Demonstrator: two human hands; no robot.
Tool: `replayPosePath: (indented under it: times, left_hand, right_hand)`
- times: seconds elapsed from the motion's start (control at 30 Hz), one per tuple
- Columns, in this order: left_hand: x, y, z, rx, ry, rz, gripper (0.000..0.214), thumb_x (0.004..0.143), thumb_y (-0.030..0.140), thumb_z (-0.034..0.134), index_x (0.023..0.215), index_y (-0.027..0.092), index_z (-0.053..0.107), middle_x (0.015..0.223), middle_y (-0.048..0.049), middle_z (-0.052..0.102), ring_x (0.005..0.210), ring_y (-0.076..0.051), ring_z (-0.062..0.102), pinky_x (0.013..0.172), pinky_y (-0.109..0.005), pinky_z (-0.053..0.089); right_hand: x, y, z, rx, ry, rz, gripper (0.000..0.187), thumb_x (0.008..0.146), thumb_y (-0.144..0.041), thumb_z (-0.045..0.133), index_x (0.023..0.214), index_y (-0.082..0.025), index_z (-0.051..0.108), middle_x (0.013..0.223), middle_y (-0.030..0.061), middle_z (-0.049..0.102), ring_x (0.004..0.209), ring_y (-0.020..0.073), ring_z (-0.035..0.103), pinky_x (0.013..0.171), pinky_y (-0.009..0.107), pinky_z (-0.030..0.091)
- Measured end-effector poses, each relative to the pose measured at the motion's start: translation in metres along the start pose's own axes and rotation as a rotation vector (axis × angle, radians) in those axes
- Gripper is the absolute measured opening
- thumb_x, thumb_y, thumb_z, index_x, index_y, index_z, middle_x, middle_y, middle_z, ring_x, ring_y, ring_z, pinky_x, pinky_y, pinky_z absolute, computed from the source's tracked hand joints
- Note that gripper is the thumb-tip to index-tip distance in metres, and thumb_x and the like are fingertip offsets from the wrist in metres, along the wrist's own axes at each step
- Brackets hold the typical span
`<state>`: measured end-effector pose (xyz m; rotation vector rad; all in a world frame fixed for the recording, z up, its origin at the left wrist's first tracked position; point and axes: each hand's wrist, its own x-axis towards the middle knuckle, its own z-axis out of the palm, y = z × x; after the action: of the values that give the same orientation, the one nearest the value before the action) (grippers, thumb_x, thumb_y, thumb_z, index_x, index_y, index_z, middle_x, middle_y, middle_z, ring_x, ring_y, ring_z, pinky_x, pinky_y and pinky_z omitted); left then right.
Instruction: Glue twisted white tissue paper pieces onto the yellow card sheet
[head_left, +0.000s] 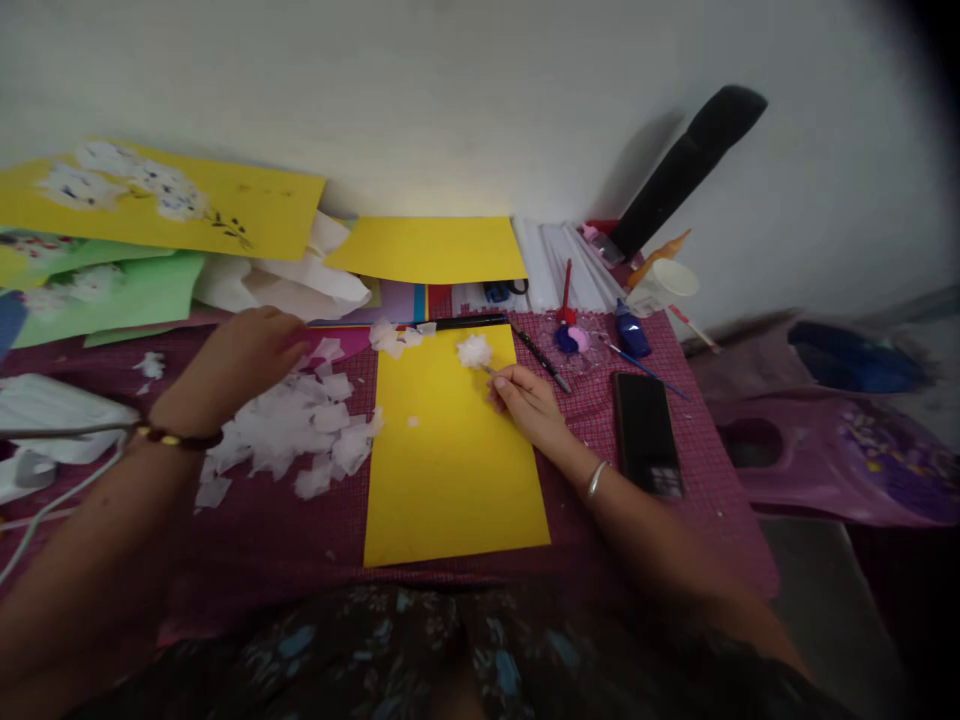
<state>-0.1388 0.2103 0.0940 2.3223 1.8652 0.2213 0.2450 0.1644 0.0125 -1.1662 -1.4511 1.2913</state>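
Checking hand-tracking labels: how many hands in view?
2: left hand near the white paper pieces; right hand over the right edge of the front yellow sheet. No others visible.

Sheet (450, 460) at mid-worktop (720, 500), scraps (285, 430) to its left, tools to its right.
A paper tuft (474, 350) sits near the sheet's upper right corner, and a few scraps overlap its left edge and upper left corner; a marker (471, 322) lies along its top edge. Right of the sheet come a pen (540, 356), then paint (573, 340), a brush (646, 369) and a bottle (631, 332), with a phone (646, 425) below them. Cards (255, 210) lie at the frame's upper left.
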Motion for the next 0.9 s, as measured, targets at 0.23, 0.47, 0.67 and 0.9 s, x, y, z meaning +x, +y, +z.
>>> replayPosePath:
  times: [0.23, 0.47, 0.67, 0.9]
  left_hand:
    - [0.035, 0.067, 0.034, -0.193, -0.021, 0.249, 0.034, 0.095, 0.036, 0.054, 0.116, 0.014, 0.070, 0.109, -0.0104, 0.072, 0.097, -0.022, 0.063, 0.092, -0.036, 0.051]
    - [0.092, 0.085, 0.069, -0.056, -0.061, 0.260, 0.046, 0.082, 0.035, 0.072, 0.119, 0.007, 0.068, 0.114, -0.0178, 0.066, 0.109, -0.029, 0.056, 0.101, -0.045, 0.047]
    - [0.084, 0.081, 0.072, -0.013, -0.106, 0.255, 0.022, 0.093, 0.036, 0.056, 0.082, 0.017, 0.060, 0.087, -0.0088, 0.060, 0.084, -0.023, 0.054, 0.084, -0.037, 0.047]
    - [0.042, 0.041, 0.055, 0.066, -0.172, 0.206, 0.027, 0.098, 0.041, 0.044, 0.085, 0.020, 0.054, 0.094, -0.0109, 0.061, 0.090, -0.024, 0.054, 0.083, -0.037, 0.044]
  right_hand:
    - [-0.002, -0.008, -0.002, 0.035, 0.044, -0.022, 0.038, 0.094, -0.056, 0.059, 0.078, -0.022, 0.059, 0.072, -0.0002, 0.062, 0.062, 0.0118, 0.056, 0.061, 0.028, 0.047]
    - [0.006, -0.004, -0.007, 0.087, 0.123, -0.005, 0.041, 0.092, -0.062, 0.059, 0.081, -0.022, 0.059, 0.073, -0.0008, 0.063, 0.061, 0.0114, 0.057, 0.060, 0.027, 0.048]
    - [0.009, 0.002, -0.004, 0.127, 0.066, 0.034, 0.037, 0.092, -0.059, 0.060, 0.083, -0.023, 0.059, 0.071, -0.0017, 0.062, 0.059, 0.0106, 0.055, 0.058, 0.026, 0.047]
    - [0.007, -0.002, -0.004, 0.115, 0.014, -0.004, 0.029, 0.093, -0.049, 0.058, 0.081, -0.022, 0.058, 0.072, -0.0013, 0.062, 0.059, 0.0100, 0.055, 0.058, 0.026, 0.046]
